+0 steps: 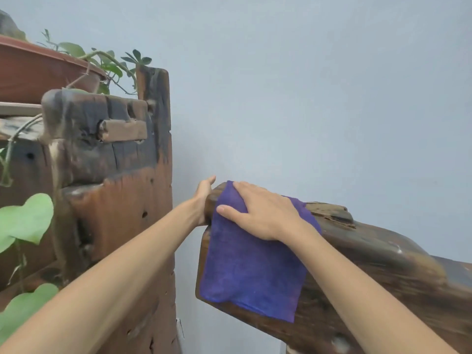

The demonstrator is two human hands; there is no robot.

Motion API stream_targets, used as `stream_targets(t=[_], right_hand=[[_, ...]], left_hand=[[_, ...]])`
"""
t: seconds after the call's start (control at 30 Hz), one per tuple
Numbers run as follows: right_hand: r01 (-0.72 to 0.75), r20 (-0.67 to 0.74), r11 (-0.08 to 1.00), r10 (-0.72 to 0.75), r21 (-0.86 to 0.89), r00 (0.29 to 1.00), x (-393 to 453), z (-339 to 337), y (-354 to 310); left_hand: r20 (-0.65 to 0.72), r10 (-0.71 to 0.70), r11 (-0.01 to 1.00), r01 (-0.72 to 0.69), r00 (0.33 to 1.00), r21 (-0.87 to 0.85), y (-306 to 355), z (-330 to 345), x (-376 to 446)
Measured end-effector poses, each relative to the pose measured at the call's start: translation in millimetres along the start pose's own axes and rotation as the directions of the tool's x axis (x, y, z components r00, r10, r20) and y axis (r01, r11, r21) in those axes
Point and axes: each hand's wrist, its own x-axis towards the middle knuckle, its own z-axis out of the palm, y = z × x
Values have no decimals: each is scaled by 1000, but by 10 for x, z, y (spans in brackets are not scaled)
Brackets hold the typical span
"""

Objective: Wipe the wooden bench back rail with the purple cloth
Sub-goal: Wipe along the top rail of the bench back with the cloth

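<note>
The dark wooden bench back rail [370, 254] runs from the centre down to the right edge. The purple cloth [245, 272] is draped over its left end and hangs down the front face. My right hand [260, 213] lies flat on the cloth on top of the rail, fingers straight and spread, pressing it against the wood. My left hand [204, 195] is at the rail's left end tip, its fingers reaching behind the wood and partly hidden, so its grip is unclear.
A tall weathered wooden stand [120, 187] rises at the left, close to the rail's end. A brown planter [38, 72] with green trailing leaves [25, 221] sits on it. A plain pale blue wall [306, 98] lies behind everything.
</note>
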Motion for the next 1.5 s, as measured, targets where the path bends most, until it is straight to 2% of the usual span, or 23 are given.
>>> stream_targets(t=[0.07, 0.1, 0.17, 0.27, 0.33, 0.4, 0.47, 0.53, 0.6, 0.63, 0.7, 0.8, 0.87, 0.9, 1.0, 1.07, 1.13, 1.2, 1.23, 1.27, 1.33, 1.43, 1.5], right_hand=[[-64, -121, 996, 56, -60, 991, -320, -1, 187], [-113, -135, 992, 105, -48, 985, -389, -36, 304], [-195, -1, 980, 195, 33, 981, -312, -152, 477], [-346, 282, 928, 298, 137, 912, 172, -249, 512], [-405, 336, 901, 338, 153, 879, 485, -207, 332], [-388, 336, 912, 327, 132, 883, 649, -147, 94], [-301, 269, 946, 261, 120, 927, 551, -95, -52], [-201, 70, 978, 197, 53, 978, 175, 11, -51], [-150, -166, 987, 139, -55, 976, -271, 72, 63], [-156, -183, 985, 141, -71, 973, -399, 5, 162], [-203, -32, 979, 203, -10, 979, -411, -122, 424], [-319, 209, 938, 288, 134, 935, 55, -214, 550], [-354, 286, 917, 294, 186, 912, 467, -172, 331], [-376, 276, 896, 309, 237, 910, 626, -110, 195], [-353, 304, 914, 285, 199, 909, 816, -64, -124], [-221, 202, 969, 196, 111, 959, 521, 2, -184], [-71, -78, 996, 66, -53, 995, 3, 124, -69], [-46, -258, 980, -5, -192, 966, -400, 119, 44], [-82, -262, 976, 27, -202, 965, -474, 76, 128], [-130, -223, 976, 90, -174, 971, -480, 13, 222], [-217, -50, 975, 215, -38, 975, -303, -113, 383], [-350, 252, 927, 311, 131, 916, 233, -223, 374], [-400, 297, 908, 351, 122, 888, 502, -192, 173]], left_hand=[[-19, 17, 1000, -17, 1000, -15, -71, -34, 1], [-20, 50, 999, -50, 999, -8, -96, -49, 9], [-15, 99, 995, -99, 995, -2, -142, -76, 24], [-13, 117, 991, -118, 993, -61, -199, -78, 40], [-1, 137, 985, -136, 991, -104, -248, -80, 54], [24, 173, 976, -168, 985, -136, -270, -50, 35], [57, 211, 965, -199, 976, -169, -284, -50, 51], [18, 245, 961, -241, 969, -138, -301, -63, 53], [-43, 238, 964, -242, 970, -110, -321, -72, 28], [-78, 231, 967, -238, 970, -91, -321, -71, 25], [-129, 204, 970, -218, 971, -108, -361, -72, 49], [-117, 190, 970, -205, 975, -134, -337, -42, -20], [-106, 186, 972, -198, 977, -126, -318, -39, 2], [-86, 182, 975, -191, 979, -112, -306, -37, -43], [-25, 222, 966, -223, 975, -130, -246, 34, -109], [-20, 248, 964, -248, 969, -98, -261, -30, -27], [-42, 223, 964, -227, 974, -140, -315, -56, 20], [-106, 212, 967, -224, 972, -122, -360, -74, 54], [-132, 210, 966, -226, 969, -122, -366, -91, 71], [-136, 204, 967, -221, 970, -128, -371, -72, 79], [-162, 199, 965, -222, 967, -141, -369, -57, 57], [-158, 183, 964, -208, 970, -164, -353, -61, 24], [-139, 158, 971, -180, 978, -159, -342, -39, -84]])
